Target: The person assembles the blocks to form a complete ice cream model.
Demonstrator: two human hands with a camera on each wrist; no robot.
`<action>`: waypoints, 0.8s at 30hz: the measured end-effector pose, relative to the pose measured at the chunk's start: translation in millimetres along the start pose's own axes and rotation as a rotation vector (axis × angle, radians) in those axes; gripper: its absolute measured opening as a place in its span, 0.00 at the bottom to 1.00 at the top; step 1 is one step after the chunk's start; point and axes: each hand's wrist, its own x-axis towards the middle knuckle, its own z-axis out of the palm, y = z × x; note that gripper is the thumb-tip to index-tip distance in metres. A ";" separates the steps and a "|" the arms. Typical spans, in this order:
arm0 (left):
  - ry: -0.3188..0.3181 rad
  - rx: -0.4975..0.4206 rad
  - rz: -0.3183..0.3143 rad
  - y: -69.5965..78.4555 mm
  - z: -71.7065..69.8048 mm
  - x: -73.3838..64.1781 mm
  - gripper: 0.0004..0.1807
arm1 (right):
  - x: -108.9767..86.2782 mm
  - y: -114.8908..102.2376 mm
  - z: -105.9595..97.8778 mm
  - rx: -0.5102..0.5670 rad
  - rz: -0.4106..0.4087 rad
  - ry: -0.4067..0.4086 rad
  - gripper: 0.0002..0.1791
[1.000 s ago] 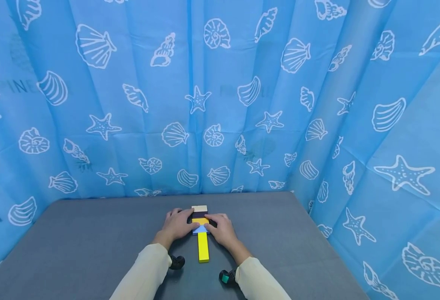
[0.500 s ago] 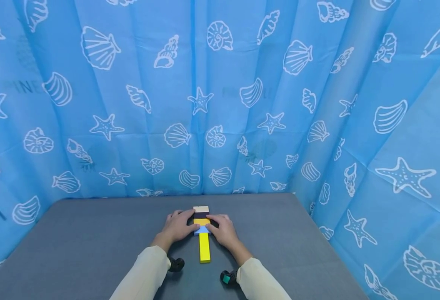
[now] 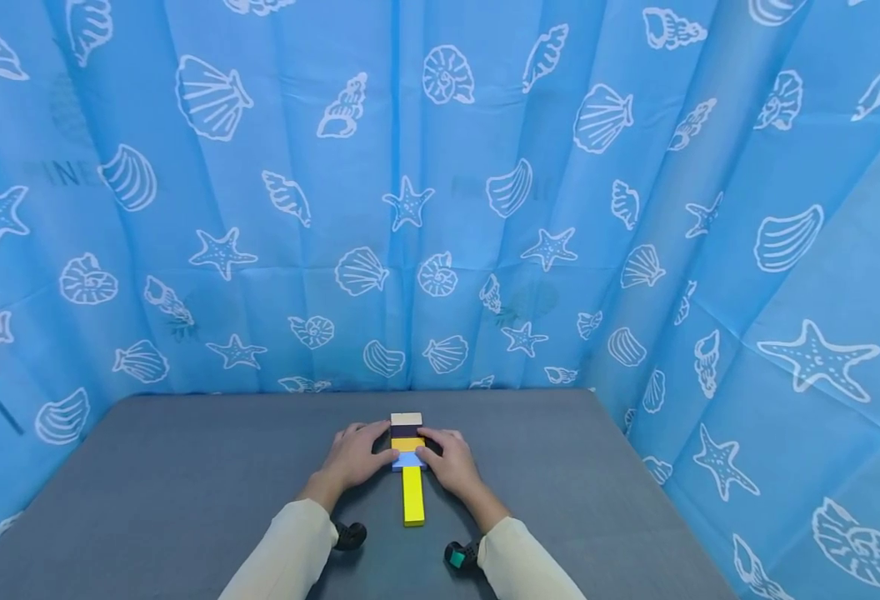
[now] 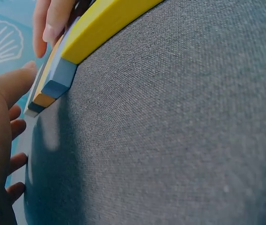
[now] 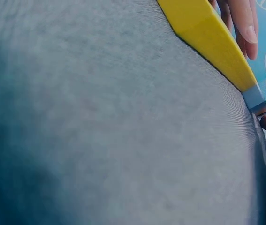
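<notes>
In the head view, a row of blocks lies on the grey table: cream (image 3: 406, 418) block farthest, then a dark block (image 3: 406, 431), an orange block (image 3: 407, 445) and a blue block (image 3: 409, 459). A long yellow block (image 3: 413, 496) runs from the blue one toward the person. My left hand (image 3: 353, 456) rests along the row's left side, thumb by the blue block and index finger near the dark one. Opposite it is my right hand (image 3: 449, 462), with thumb and index finger at the right side. Fingers of both hands look relaxed and spread.
Grey cloth covers the table (image 3: 560, 483). Blue curtains (image 3: 440, 208) with white shell and starfish prints hang behind it and along its right side. Black wrist devices (image 3: 349, 537) sit under both sleeves.
The head view has shifted slightly, so everything appears a little farther right. Hands and blocks keep nearly the same places relative to each other.
</notes>
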 end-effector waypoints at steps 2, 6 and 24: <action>0.010 -0.004 0.024 -2.1 0.8 -0.7 0.36 | -0.3 1.6 -2.4 0.015 -0.001 0.002 0.21; 0.048 -0.035 0.051 -7.6 2.5 -5.5 0.35 | -3.7 4.6 -9.6 0.044 -0.030 0.011 0.21; 0.232 -0.063 0.129 -76.2 -26.3 -50.9 0.30 | -46.4 41.1 -79.1 0.018 -0.092 0.154 0.14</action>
